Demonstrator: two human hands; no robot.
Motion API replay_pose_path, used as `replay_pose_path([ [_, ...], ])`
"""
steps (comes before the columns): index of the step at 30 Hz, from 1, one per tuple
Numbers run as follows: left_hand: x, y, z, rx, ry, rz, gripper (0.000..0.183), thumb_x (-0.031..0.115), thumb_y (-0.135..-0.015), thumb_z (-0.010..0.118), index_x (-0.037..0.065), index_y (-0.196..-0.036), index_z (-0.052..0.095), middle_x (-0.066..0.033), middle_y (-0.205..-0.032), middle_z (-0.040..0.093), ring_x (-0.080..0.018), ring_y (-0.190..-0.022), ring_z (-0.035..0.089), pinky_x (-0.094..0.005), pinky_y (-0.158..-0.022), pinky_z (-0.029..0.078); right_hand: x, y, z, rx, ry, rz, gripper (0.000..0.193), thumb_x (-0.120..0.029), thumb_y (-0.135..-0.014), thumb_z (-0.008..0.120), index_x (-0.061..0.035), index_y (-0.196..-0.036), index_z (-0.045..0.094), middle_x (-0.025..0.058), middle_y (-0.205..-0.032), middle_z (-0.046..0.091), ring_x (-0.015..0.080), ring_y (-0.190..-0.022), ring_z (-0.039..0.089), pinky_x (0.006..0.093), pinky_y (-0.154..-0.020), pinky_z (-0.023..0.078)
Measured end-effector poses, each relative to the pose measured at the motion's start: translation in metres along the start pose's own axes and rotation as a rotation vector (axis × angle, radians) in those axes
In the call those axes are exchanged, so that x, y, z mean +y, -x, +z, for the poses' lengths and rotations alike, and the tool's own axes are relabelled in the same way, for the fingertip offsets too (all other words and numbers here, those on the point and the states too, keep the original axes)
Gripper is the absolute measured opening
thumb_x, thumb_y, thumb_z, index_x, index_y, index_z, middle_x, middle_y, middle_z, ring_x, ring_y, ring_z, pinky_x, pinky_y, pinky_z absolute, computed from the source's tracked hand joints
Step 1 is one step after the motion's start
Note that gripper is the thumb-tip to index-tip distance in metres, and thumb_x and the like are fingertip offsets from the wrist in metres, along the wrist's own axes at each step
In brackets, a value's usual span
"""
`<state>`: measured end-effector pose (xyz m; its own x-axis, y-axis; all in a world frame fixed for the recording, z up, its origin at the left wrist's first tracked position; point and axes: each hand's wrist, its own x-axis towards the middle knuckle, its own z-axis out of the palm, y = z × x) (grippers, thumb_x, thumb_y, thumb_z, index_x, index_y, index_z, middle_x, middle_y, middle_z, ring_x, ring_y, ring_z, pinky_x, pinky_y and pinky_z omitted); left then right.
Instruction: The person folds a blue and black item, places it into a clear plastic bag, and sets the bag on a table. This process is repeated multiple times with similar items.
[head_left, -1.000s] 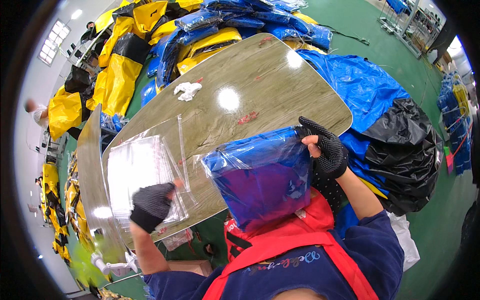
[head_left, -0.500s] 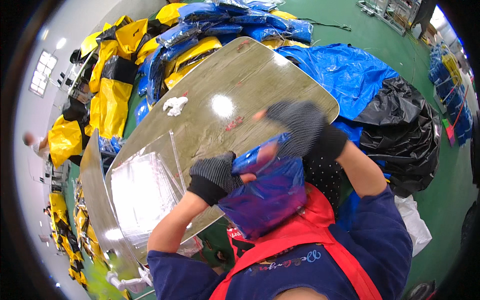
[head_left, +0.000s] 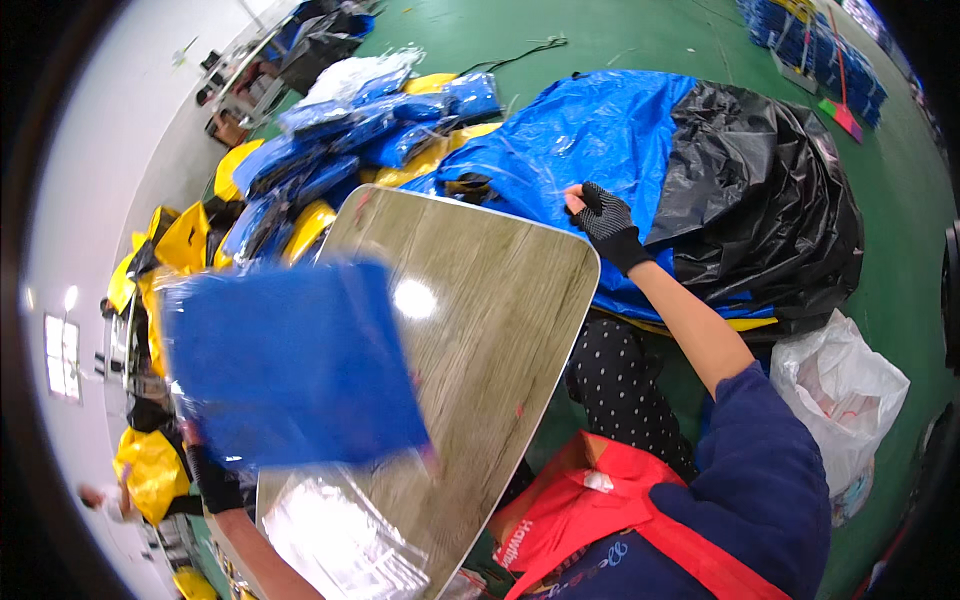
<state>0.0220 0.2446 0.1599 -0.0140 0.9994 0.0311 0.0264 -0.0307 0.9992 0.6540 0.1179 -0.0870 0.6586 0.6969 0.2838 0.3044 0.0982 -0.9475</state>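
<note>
A flat blue folded package in a clear plastic bag (head_left: 290,365) is held up over the left part of the wood-grain table (head_left: 490,310), a little blurred by motion. My left hand (head_left: 208,470) grips its lower left edge, with most of the fingers hidden behind it. My right hand (head_left: 605,222), in a striped fingerless glove, reaches past the table's far right corner. It is over a large blue and black plastic sheet bag (head_left: 610,130), fingers curled together. A thin clear streak shows beside the fingertips, too faint to name.
A stack of clear plastic bags (head_left: 340,540) lies on the table's near left. Beyond the table are piled blue packages (head_left: 350,130) and yellow bags (head_left: 185,240). A white plastic sack (head_left: 840,390) stands at my right. Farther off are a broom (head_left: 842,115) and a blue stack (head_left: 820,60).
The blue package has gone from in front of my chest to the left over the table, in my left hand alone. My right hand has let go and moved out to the blue sheet bag.
</note>
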Motion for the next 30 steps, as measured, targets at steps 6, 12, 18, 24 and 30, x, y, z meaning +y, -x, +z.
replay_pose_path([
  [6,-0.131,-0.008,0.140,-0.155,-0.070,-0.170,0.063,0.035,-0.093,0.052,0.003,-0.141,0.029,-0.0110,-0.140,0.038,-0.0207,-0.128,0.036,-0.0333,-0.106,0.027,0.219,0.002,0.024,-0.063,1.305,-0.296,0.038,-0.040,-0.079,0.060,-0.0137,-0.106,0.066,0.0114,-0.112,0.063,0.0291,-0.115,0.052,0.0449,-0.095,0.042],
  [12,-0.221,0.092,0.236,-0.569,-0.419,-0.054,0.061,0.020,-0.088,0.061,-0.001,-0.138,0.034,-0.0149,-0.139,0.041,-0.0236,-0.128,0.039,-0.0327,-0.107,0.028,0.222,-0.101,-0.020,-0.163,1.092,-0.030,0.032,-0.032,-0.090,0.041,-0.0137,-0.091,0.067,0.0148,-0.089,0.068,0.0362,-0.078,0.065,0.0506,-0.070,0.050],
  [18,-0.223,0.184,0.214,-0.512,-0.539,0.033,0.058,0.026,-0.086,0.064,-0.002,-0.132,0.042,-0.0175,-0.130,0.050,-0.0266,-0.123,0.046,-0.0344,-0.104,0.034,0.150,-0.061,-0.001,-0.564,1.301,-0.069,0.087,-0.059,-0.068,0.067,-0.0129,-0.137,0.040,0.0222,-0.136,0.043,0.0332,-0.122,0.046,0.0464,-0.100,0.037],
  [24,-0.213,0.269,0.165,-0.601,-0.621,0.153,0.049,0.025,-0.083,0.066,0.005,-0.126,0.052,-0.0179,-0.126,0.054,-0.0283,-0.120,0.051,-0.0355,-0.100,0.038,0.242,-0.030,-0.095,0.283,1.359,-0.031,0.044,-0.026,-0.093,0.030,-0.0168,-0.133,0.047,0.0118,-0.138,0.044,0.0320,-0.126,0.041,0.0467,-0.108,0.027],
  [30,-0.204,0.257,0.166,-0.554,-0.550,-0.053,0.042,0.035,-0.091,0.054,0.005,-0.120,0.058,-0.0155,-0.113,0.062,-0.0263,-0.111,0.056,-0.0344,-0.097,0.041,-0.143,-0.267,-0.084,0.397,0.999,-0.380,0.039,-0.036,-0.092,0.038,-0.0112,-0.111,0.061,0.0179,-0.110,0.061,0.0377,-0.101,0.058,0.0481,-0.087,0.045],
])
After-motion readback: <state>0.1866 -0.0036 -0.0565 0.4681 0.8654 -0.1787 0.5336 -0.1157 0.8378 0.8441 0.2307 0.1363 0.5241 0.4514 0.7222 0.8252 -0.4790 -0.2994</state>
